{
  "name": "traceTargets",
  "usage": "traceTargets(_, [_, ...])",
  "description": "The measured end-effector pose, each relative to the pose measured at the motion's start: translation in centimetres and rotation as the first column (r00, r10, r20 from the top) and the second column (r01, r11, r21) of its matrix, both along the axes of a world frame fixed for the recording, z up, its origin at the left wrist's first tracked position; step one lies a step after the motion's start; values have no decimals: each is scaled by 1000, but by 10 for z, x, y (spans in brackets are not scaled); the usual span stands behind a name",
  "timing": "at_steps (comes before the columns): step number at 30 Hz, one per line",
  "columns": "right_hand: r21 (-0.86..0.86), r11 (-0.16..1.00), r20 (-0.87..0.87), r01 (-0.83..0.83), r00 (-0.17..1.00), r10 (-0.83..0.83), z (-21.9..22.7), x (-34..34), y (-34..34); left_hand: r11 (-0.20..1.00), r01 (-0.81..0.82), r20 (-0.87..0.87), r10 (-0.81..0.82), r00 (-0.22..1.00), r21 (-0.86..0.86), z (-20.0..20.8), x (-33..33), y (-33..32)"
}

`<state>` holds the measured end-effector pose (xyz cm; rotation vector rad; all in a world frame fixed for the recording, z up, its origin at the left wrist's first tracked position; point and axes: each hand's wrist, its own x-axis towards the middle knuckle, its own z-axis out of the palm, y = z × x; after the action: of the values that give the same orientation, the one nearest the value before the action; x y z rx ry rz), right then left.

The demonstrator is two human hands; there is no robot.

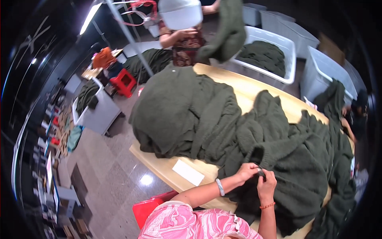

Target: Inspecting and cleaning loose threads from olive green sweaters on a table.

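A dark green knit garment (294, 159) lies bunched on the table in front of me. My left hand (248, 171) pinches a narrow edge of it. Close beside, my right hand (267, 183) has its thumb and fingers closed on the same edge, near a dark opening in the knit. Whether anything small sits between the fingertips is too fine to make out. Farther left, more green knitwear (171, 107) is heaped high, and its folds run up against the garment at my hands.
The pale wooden table (219, 73) carries a white paper strip (188, 172). A red stool (149, 207) stands beside me. Across the table, a person (187, 40) holds up green knitwear near a white bin (288, 51) of knits. Another person's arm (348, 128) shows at right.
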<state>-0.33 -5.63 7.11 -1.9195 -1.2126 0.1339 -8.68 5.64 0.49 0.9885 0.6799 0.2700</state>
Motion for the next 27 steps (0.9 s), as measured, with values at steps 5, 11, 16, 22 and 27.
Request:
traceTargets(5, [-16,997,57,-80,995,81,0,7,7,993,-115,-23,115,993,-35,24,0,-5])
traceTargets(11, [-14,988,48,-152,987,153,-3,12,11,972,-150,4,152,988,182,7,-5,-6])
traceTargets(16, [-53,990,-180,-129,977,117,-15,25,6,935,-84,27,80,996,345,17,-12,-9])
traceTargets(22, [-48,992,-211,-120,972,107,-13,25,1,701,-96,81,54,995,706,28,-24,-15])
traceTargets(27, [-13,992,-78,-128,989,126,-12,27,0,145,-171,165,49,985,975,56,-26,-22])
